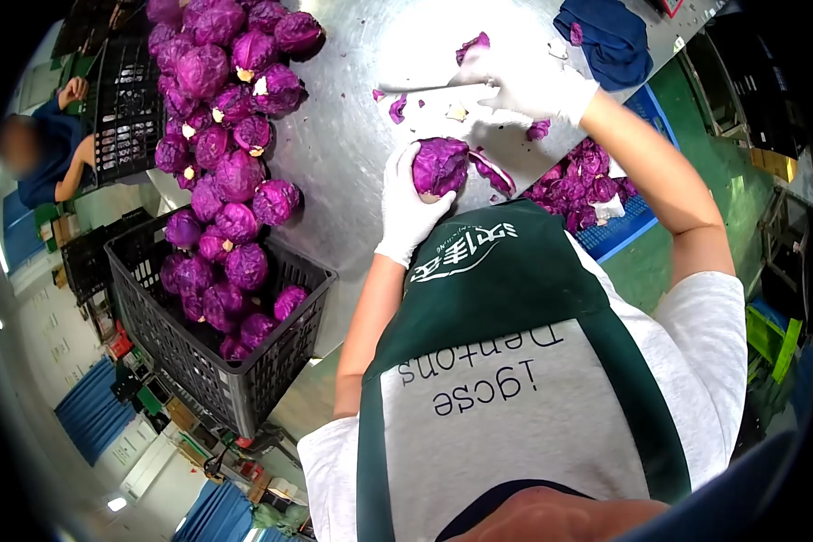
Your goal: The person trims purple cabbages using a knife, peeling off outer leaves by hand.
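My left hand (405, 206), in a white glove, is wrapped round the side of a purple cabbage (441, 165) close to my apron. My right hand (535, 83), also gloved in white, is farther out over the metal table (343, 135). Its fingers are closed on what looks like a knife (438, 93); the pale blade points left and nearly merges with the glare. A cut outer leaf (492, 172) with a white edge lies just right of the cabbage. Small leaf scraps (397, 109) are scattered around my right hand.
Many purple cabbages (239, 176) are heaped on the table's left side, above a black crate (271, 384) holding more. At right, a blue basket (632, 226) contains purple leaves. A dark blue cloth (610, 45) lies at the far right. Another person (50, 154) is beyond a second black crate (122, 99).
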Tool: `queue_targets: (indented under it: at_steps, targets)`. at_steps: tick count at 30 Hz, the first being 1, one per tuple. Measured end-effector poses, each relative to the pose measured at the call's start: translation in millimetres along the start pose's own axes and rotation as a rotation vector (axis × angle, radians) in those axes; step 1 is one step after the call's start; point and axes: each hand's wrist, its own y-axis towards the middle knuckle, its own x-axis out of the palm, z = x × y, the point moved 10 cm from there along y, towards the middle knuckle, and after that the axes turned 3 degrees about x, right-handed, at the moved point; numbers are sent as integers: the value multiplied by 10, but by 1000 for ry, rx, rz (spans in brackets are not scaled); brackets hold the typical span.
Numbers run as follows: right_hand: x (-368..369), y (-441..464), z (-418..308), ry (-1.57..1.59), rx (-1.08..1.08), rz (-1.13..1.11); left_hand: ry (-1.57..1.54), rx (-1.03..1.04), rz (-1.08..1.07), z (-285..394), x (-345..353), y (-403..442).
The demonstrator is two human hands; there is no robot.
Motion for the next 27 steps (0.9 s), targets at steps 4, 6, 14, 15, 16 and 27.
queue_targets:
  at_steps: [4, 6, 14, 15, 16, 27]
  targets:
    - [898, -23, -234, 289, -228, -118, -36, -56, -47, -59, 30, 29]
    - [1110, -57, -393, 296, -159, -283, -138, -37, -39, -29, 28, 37]
    - [968, -131, -398, 181, -220, -210, -55, 71, -107, 91, 25, 148]
    - [952, -136, -365, 176, -239, -185, -79, 91, -103, 97, 13, 167]
    - [949, -144, -314, 172, -259, -160, -95, 74, -116, 82, 17, 159]
    - [909, -134, -431, 182, -210, -337, 20, 227, -156, 175, 63, 152]
